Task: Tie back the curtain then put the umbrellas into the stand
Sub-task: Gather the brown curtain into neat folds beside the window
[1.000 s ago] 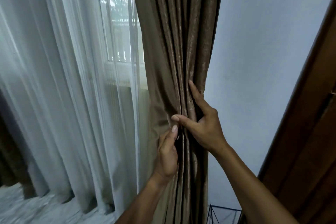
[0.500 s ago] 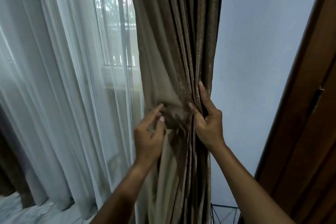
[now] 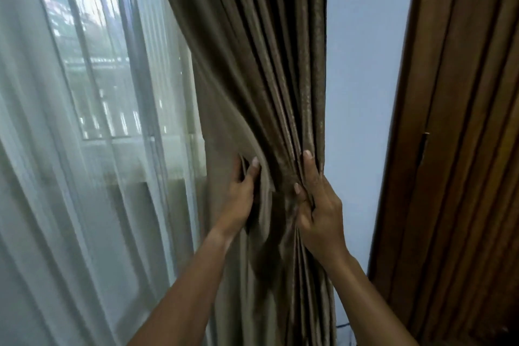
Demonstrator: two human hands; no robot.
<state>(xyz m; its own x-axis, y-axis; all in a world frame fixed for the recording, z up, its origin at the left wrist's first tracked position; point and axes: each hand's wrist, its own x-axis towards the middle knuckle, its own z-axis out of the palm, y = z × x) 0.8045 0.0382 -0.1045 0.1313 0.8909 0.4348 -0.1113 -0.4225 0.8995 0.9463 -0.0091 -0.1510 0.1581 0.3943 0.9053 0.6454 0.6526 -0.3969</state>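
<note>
Evidently you pinched the brown curtain (image 3: 252, 70), bunched against the wall beside the window, with both hands, left hand (image 3: 241, 194) curled on its loose edge, right hand (image 3: 320, 211) clamping the pleats, gathering it for tying.

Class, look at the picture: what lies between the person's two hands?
In the head view, bunched folds of the brown curtain fill the gap between the left hand and the right hand; both grip it.
</note>
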